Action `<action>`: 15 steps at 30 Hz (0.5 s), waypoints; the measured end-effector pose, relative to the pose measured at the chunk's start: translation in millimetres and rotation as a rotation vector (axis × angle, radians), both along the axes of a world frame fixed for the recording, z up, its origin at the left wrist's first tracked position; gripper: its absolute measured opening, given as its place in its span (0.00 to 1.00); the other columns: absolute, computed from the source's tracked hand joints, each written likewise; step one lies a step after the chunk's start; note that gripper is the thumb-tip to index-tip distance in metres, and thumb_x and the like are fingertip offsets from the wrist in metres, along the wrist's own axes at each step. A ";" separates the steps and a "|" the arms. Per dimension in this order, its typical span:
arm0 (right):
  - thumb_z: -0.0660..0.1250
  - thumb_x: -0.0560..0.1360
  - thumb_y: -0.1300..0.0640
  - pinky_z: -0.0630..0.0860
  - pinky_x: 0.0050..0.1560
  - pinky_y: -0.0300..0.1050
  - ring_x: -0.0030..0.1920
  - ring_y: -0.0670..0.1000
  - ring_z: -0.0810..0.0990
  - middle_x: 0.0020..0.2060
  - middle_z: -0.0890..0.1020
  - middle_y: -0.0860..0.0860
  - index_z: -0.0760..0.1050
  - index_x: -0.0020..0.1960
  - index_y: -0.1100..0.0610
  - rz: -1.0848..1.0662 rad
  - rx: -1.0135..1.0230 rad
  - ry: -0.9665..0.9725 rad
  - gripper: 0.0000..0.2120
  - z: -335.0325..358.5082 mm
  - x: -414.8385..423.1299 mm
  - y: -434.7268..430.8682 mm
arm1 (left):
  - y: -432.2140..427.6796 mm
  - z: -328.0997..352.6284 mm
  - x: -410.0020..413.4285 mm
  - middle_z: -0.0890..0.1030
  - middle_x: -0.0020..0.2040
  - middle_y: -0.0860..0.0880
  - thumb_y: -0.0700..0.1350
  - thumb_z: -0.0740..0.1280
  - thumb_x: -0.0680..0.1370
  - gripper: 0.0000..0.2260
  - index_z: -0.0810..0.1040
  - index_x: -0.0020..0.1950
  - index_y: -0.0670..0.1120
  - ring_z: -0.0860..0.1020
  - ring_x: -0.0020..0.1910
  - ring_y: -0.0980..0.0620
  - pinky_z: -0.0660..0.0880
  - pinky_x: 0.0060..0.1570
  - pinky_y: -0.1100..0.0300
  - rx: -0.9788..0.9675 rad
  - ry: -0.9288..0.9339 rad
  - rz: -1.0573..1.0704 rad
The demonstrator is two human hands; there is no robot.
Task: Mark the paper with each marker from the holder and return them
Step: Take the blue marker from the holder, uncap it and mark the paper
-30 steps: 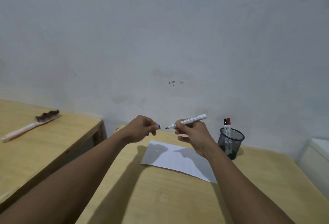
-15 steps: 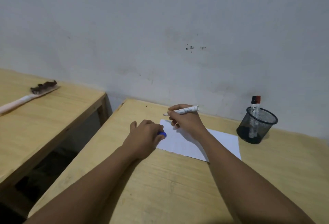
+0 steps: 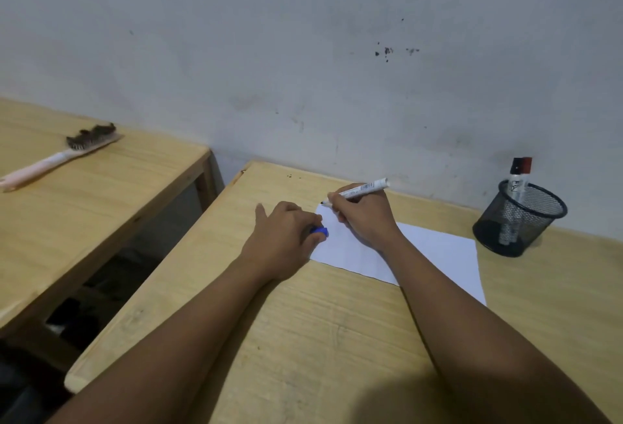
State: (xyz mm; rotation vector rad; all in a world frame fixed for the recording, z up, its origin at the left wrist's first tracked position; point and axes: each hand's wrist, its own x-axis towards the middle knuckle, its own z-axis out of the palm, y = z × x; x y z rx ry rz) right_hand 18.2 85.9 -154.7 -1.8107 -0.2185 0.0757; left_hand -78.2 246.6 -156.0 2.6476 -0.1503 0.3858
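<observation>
We judge it early: our right hand [image 3: 365, 218] grips the uncapped marker [image 3: 362, 190] at seemingly unmarked paper [image 3: 438, 248], left hand [image 3: 286, 238] closed on its blue cap [image 3: 319, 231], other markers [image 3: 517, 184] waiting in the holder [image 3: 521, 221].

Uncapped white marker [image 3: 362, 189] tip-down on white paper [image 3: 435, 248]; 2 markers [image 3: 515, 194] upright in mesh holder [image 3: 521, 221].

Single head-worn wide view, looking forward and down, close over wooden table [image 3: 337, 339], wall [image 3: 303, 35] behind
</observation>
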 end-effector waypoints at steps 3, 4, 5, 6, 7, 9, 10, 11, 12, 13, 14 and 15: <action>0.74 0.76 0.58 0.76 0.32 0.43 0.30 0.49 0.79 0.33 0.83 0.56 0.82 0.43 0.66 0.002 -0.002 0.005 0.11 -2.6 1.4 1.2 | 0.0 -0.4 0.6 0.83 0.51 0.55 0.56 0.63 0.80 0.11 0.81 0.56 0.53 0.70 0.63 0.53 0.55 0.69 0.29 0.005 0.002 0.015; 0.74 0.76 0.58 0.76 0.32 0.44 0.31 0.49 0.79 0.33 0.83 0.56 0.82 0.43 0.66 0.001 -0.006 0.006 0.11 -3.5 2.1 1.4 | 0.1 -1.1 1.1 0.83 0.51 0.56 0.56 0.63 0.80 0.11 0.81 0.56 0.54 0.70 0.63 0.53 0.55 0.69 0.29 0.009 0.006 0.018; 0.74 0.76 0.57 0.77 0.33 0.44 0.31 0.50 0.79 0.33 0.83 0.56 0.82 0.42 0.66 0.001 -0.004 0.008 0.11 -4.1 3.0 1.4 | 0.2 -1.9 1.3 0.83 0.52 0.56 0.56 0.64 0.80 0.11 0.81 0.57 0.55 0.70 0.63 0.53 0.55 0.69 0.29 0.011 0.009 0.020; 0.75 0.75 0.57 0.77 0.34 0.46 0.32 0.51 0.79 0.33 0.83 0.56 0.82 0.41 0.65 0.005 0.003 0.009 0.10 -4.7 3.8 1.3 | 0.2 -2.4 1.6 0.83 0.52 0.56 0.56 0.64 0.80 0.11 0.81 0.57 0.55 0.70 0.63 0.53 0.56 0.69 0.29 0.011 0.006 0.020; 0.75 0.75 0.57 0.77 0.35 0.47 0.32 0.52 0.80 0.33 0.83 0.57 0.82 0.40 0.63 0.010 0.009 0.012 0.10 -5.6 4.8 1.4 | 0.3 -2.7 1.6 0.83 0.52 0.56 0.56 0.64 0.80 0.11 0.81 0.57 0.55 0.70 0.63 0.53 0.56 0.69 0.29 0.012 0.001 0.020; 0.75 0.75 0.56 0.77 0.37 0.49 0.33 0.53 0.79 0.32 0.83 0.57 0.82 0.38 0.61 0.023 0.002 0.006 0.10 -6.9 6.0 1.3 | 0.0 -2.7 2.2 0.83 0.52 0.56 0.56 0.64 0.80 0.11 0.81 0.57 0.55 0.70 0.63 0.53 0.56 0.69 0.30 0.014 -0.002 0.019; 0.75 0.75 0.56 0.77 0.37 0.49 0.33 0.52 0.79 0.32 0.82 0.56 0.81 0.38 0.60 0.027 -0.014 -0.001 0.10 -7.3 6.2 1.5 | -0.2 -2.8 2.8 0.83 0.53 0.56 0.56 0.64 0.80 0.11 0.81 0.58 0.55 0.70 0.63 0.53 0.56 0.69 0.30 0.014 -0.002 0.021; 0.75 0.75 0.56 0.78 0.37 0.48 0.32 0.51 0.80 0.32 0.82 0.55 0.82 0.38 0.60 0.027 -0.031 -0.008 0.10 -7.6 6.4 1.8 | -0.2 -3.0 2.9 0.83 0.53 0.56 0.56 0.64 0.80 0.12 0.81 0.58 0.55 0.70 0.63 0.53 0.56 0.69 0.30 0.017 -0.003 0.024; 0.75 0.75 0.55 0.79 0.37 0.47 0.33 0.51 0.80 0.32 0.83 0.54 0.82 0.40 0.61 0.023 -0.046 -0.012 0.10 -7.5 6.2 2.1 | -0.2 -3.2 3.1 0.83 0.54 0.56 0.56 0.64 0.80 0.12 0.81 0.59 0.55 0.70 0.63 0.53 0.56 0.69 0.30 0.019 -0.002 0.026; 0.75 0.75 0.55 0.79 0.38 0.46 0.33 0.50 0.80 0.33 0.83 0.53 0.83 0.41 0.62 0.018 -0.054 -0.012 0.10 -7.2 6.0 2.3 | -0.2 -3.7 3.4 0.83 0.54 0.55 0.57 0.64 0.80 0.12 0.81 0.60 0.55 0.70 0.63 0.53 0.56 0.69 0.30 0.019 -0.001 0.026; 0.75 0.75 0.55 0.80 0.38 0.46 0.34 0.50 0.81 0.34 0.84 0.54 0.83 0.43 0.62 0.016 -0.054 -0.010 0.10 -7.2 6.0 2.5 | -0.3 -4.2 4.0 0.83 0.55 0.55 0.57 0.64 0.80 0.13 0.81 0.60 0.55 0.70 0.64 0.53 0.56 0.69 0.30 0.020 0.000 0.027; 0.75 0.75 0.55 0.80 0.38 0.45 0.34 0.50 0.81 0.35 0.84 0.54 0.83 0.44 0.62 0.015 -0.051 -0.012 0.10 -7.0 5.8 2.7 | -0.2 -4.4 4.1 0.83 0.56 0.55 0.57 0.64 0.80 0.14 0.81 0.61 0.55 0.70 0.64 0.53 0.56 0.69 0.30 0.023 0.004 0.028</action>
